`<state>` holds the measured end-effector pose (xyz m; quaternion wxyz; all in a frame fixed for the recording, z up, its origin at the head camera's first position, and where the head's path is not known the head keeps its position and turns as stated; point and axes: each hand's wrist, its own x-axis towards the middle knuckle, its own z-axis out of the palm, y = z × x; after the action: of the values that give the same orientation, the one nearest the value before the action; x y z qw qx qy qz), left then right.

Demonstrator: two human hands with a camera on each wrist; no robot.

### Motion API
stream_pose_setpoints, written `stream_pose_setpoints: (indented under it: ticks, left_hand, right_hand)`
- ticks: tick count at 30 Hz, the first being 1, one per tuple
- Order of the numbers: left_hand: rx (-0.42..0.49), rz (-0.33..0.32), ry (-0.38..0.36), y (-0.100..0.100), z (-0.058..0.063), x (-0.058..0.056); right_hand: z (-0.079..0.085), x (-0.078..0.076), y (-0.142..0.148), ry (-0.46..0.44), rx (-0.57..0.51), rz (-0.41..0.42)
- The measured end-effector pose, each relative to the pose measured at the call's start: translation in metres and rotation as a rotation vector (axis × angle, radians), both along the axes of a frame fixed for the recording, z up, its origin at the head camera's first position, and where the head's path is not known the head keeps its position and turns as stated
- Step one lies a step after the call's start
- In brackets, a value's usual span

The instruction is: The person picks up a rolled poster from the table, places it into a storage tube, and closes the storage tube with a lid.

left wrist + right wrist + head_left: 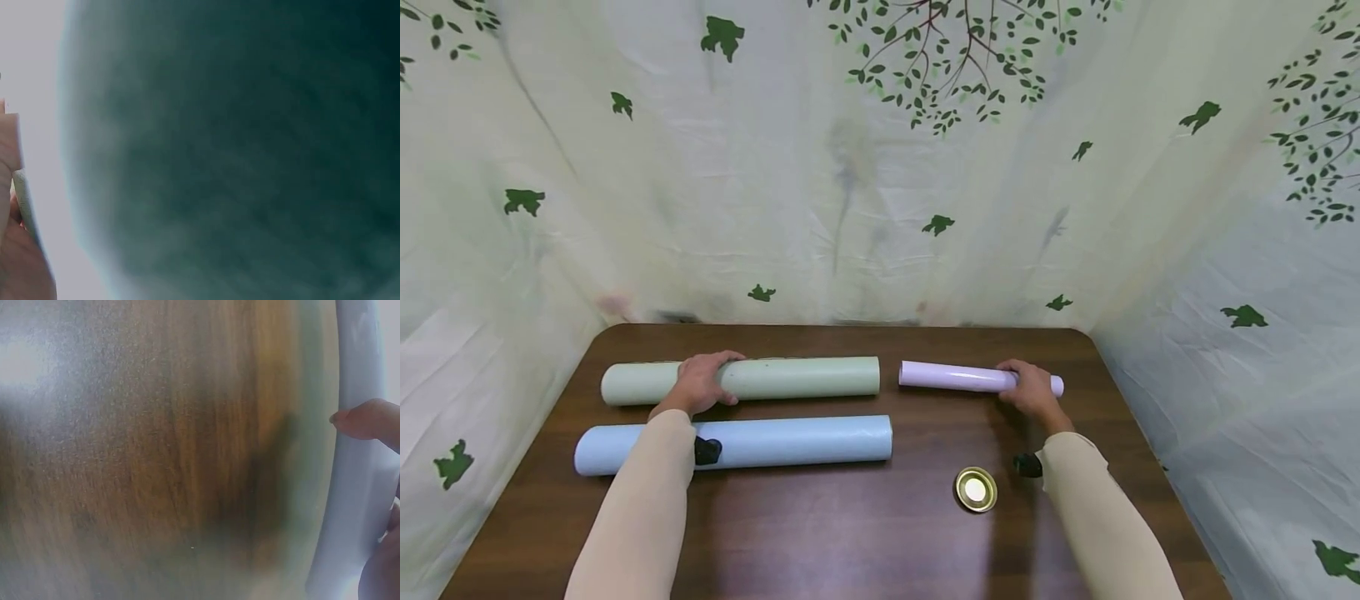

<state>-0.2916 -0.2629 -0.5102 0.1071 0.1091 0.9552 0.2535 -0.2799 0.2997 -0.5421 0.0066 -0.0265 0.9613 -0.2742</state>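
In the head view, my left hand (700, 383) grips a pale green roll (805, 377) from above, thumb on the near side and fingers over the far side. My right hand (1032, 389) holds a thinner, glossy lilac roll (955, 377) near its right end. A light blue roll (805, 440) lies in front of the green one, under my left wrist. In the right wrist view, the thumb (369, 422) presses along the lilac roll (359, 487). A close, blurred dark surface fills most of the left wrist view, with part of the left hand (22, 262) at its edge.
A small round gold-rimmed dish (976, 489) with a pale centre sits on the brown wooden table (835, 533), left of my right wrist. Hanging sheets (775, 167) with a leaf print enclose the table's back and sides.
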Motion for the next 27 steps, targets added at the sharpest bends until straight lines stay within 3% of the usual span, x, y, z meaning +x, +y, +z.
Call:
stream_pose_setpoints:
  ticks: [11, 19, 27]
  left_hand:
    - [-0.012, -0.031, 0.018, 0.001, -0.005, 0.000]
    - [-0.028, -0.037, 0.024, 0.007, 0.001, -0.001]
    - [-0.047, -0.030, 0.035, 0.007, -0.002, 0.001]
  right_hand:
    - [0.019, 0.010, -0.001, 0.085, -0.021, 0.029]
    - [0.031, 0.014, -0.001, 0.065, -0.029, 0.020]
    - [0.042, 0.017, 0.000, 0.067, -0.009, 0.035]
